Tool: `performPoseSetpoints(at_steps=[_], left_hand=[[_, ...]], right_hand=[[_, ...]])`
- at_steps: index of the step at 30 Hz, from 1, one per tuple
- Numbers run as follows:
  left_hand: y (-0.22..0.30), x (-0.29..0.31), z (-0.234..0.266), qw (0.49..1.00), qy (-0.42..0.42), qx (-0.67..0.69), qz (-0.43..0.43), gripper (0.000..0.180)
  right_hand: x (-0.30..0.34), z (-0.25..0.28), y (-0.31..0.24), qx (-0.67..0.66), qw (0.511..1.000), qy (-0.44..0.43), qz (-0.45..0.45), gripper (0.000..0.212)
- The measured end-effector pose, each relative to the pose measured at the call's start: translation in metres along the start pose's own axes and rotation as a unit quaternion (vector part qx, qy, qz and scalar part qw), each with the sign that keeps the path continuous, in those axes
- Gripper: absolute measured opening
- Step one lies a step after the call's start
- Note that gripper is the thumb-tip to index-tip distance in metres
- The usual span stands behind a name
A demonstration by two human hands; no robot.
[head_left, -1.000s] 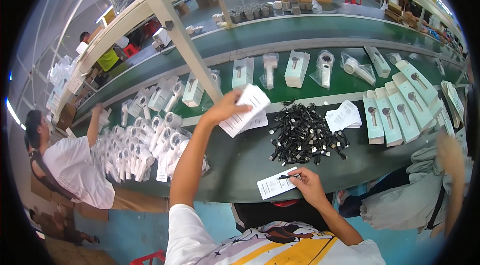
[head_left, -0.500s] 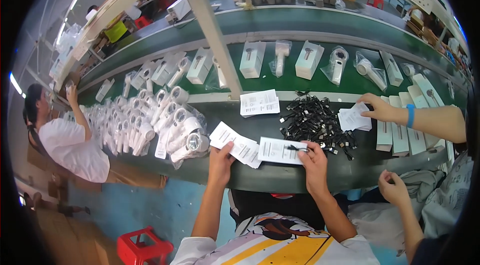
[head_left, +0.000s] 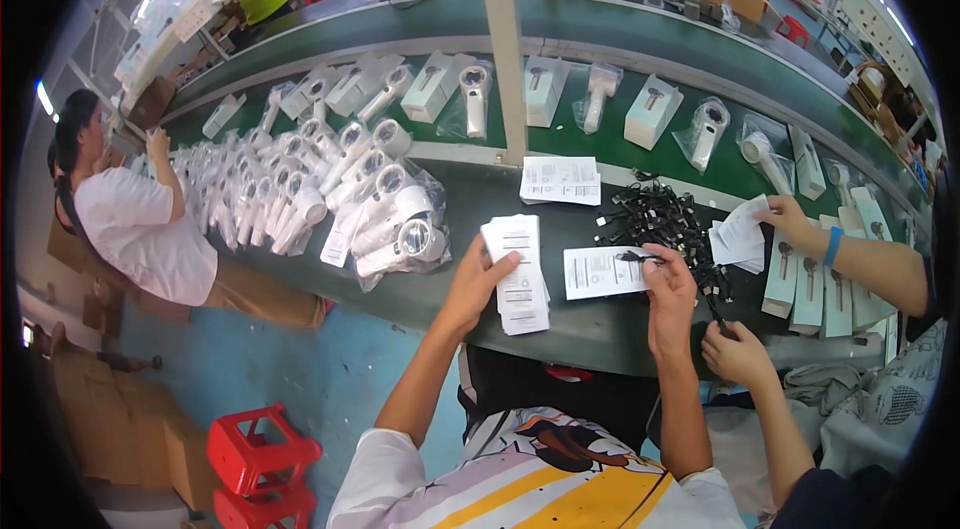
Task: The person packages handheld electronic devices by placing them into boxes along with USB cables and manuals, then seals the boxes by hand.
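Observation:
My left hand (head_left: 482, 281) is closed on a fanned stack of white printed leaflets (head_left: 520, 301), its thumb across the top one. To the right, my right hand (head_left: 670, 294) pinches a single folded leaflet (head_left: 598, 274) together with a small black cable (head_left: 630, 256) lying over its corner. Just beyond my right hand is a heap of black cables (head_left: 655, 214). Another pile of leaflets (head_left: 560, 179) lies on the dark bench (head_left: 420, 314) past my left hand.
At right, a co-worker's hand (head_left: 785, 219) holds leaflets (head_left: 740, 234); their other hand (head_left: 735, 354) touches a cable. White boxes (head_left: 810, 289) stand beside them. Bagged white handheld devices (head_left: 385, 199) pile up at left. A green conveyor (head_left: 625, 154) runs behind a post (head_left: 503, 49). Red stools (head_left: 262, 449) stand below.
My hands have drawn apart; the left stack has turned upright, away from the single leaflet. The co-worker's lower hand has reached the cables. The whole view has shifted.

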State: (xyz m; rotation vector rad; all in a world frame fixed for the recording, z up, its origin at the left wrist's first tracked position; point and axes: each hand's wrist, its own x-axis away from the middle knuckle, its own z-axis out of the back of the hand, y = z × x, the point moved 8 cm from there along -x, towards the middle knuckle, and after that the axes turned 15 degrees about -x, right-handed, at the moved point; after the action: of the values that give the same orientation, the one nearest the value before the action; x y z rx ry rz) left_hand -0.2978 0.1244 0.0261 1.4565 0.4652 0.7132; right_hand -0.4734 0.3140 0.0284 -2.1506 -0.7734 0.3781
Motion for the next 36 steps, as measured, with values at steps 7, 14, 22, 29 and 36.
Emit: performPoseSetpoints(at_steps=[7,14,22,29,36], left_hand=[[-0.014,-0.005,-0.027,0.971,-0.156,-0.18,0.032,0.051],[-0.028,-0.003,-0.03,0.984,-0.108,-0.136,0.027,0.067],[-0.041,0.002,-0.03,0.975,-0.097,-0.2,0.028,0.07],[-0.024,-0.007,-0.018,0.993,0.108,-0.041,0.029,0.071],[-0.03,0.004,-0.048,0.964,0.214,0.155,0.019,0.053]], right_hand=[[-0.003,-0.06,0.023,0.245,0.93,-0.271,-0.047,0.025],[-0.009,-0.083,0.038,0.344,0.904,-0.229,0.115,0.02],[-0.022,-0.06,0.053,0.333,0.927,-0.133,0.112,0.015],[-0.018,-0.022,0.135,0.008,0.997,-0.001,-0.076,0.017],[-0.016,-0.072,0.075,0.32,0.941,-0.099,0.051,0.019]])
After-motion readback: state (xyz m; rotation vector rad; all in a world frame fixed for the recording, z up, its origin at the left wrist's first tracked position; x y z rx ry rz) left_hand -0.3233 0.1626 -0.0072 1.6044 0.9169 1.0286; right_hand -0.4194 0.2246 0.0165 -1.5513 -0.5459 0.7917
